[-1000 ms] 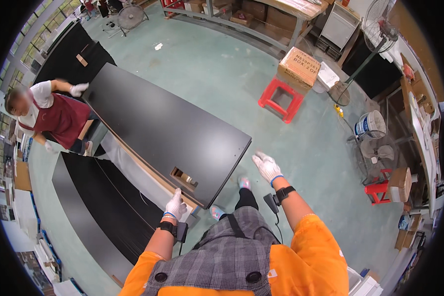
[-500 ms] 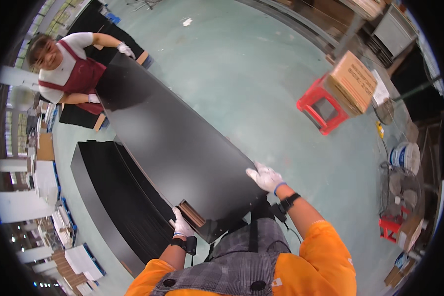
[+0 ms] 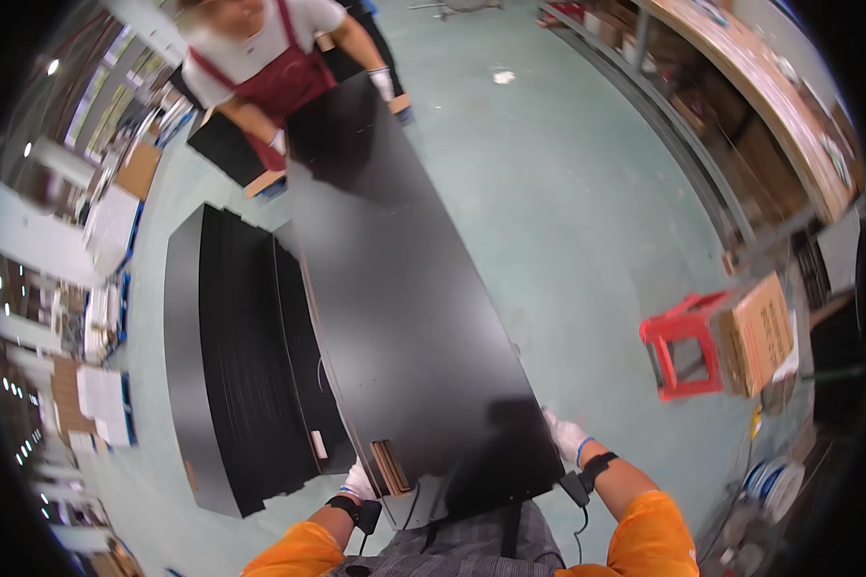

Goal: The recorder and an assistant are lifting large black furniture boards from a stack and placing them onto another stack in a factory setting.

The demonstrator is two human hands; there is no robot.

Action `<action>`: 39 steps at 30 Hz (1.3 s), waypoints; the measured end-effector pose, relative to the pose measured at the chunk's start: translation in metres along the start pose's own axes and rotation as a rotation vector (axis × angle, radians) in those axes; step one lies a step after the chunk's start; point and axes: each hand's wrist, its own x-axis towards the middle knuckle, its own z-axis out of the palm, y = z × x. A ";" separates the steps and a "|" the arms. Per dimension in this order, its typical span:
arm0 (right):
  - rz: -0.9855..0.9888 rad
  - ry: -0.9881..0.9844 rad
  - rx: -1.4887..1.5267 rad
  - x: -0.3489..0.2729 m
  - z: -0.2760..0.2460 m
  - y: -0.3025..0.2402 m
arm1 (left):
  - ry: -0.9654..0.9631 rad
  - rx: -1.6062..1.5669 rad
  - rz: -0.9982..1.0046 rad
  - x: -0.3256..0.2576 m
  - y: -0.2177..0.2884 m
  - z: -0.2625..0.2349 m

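Observation:
A long, glossy black panel [image 3: 404, 288] stretches away from me, its near end at my waist. My left hand [image 3: 358, 480], in a white glove, grips its left edge near the close corner. On the opposite edge my right hand [image 3: 567, 436], gloved as well, is closed around the side, its fingers partly hidden. A small stack of brown strips [image 3: 390, 468] lies on the panel beside my left hand. At the far end a co-worker [image 3: 289, 67] in a dark red apron holds the panel with both gloved hands.
Left of the panel stands a stack of black boards [image 3: 245, 356] on the green floor. A red stool [image 3: 683, 346] with a cardboard box [image 3: 755, 337] is at the right. A long workbench [image 3: 779, 115] runs along the far right; a white bucket [image 3: 772, 489] stands nearer.
In my view the panel has swung to point more straight ahead, and the co-worker appears further right and closer. Both my hands keep their hold at the near end, now lower in view.

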 end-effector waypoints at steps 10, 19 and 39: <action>-0.463 -0.089 -0.610 -0.008 -0.054 -0.089 | -0.220 -0.504 -0.051 0.071 -0.108 -0.043; -0.251 -0.165 -0.456 0.010 -0.025 -0.069 | 0.081 -0.346 0.154 0.022 -0.072 0.003; -0.165 -0.191 -0.543 -0.004 0.050 -0.255 | 0.083 -0.258 0.275 -0.113 -0.009 -0.147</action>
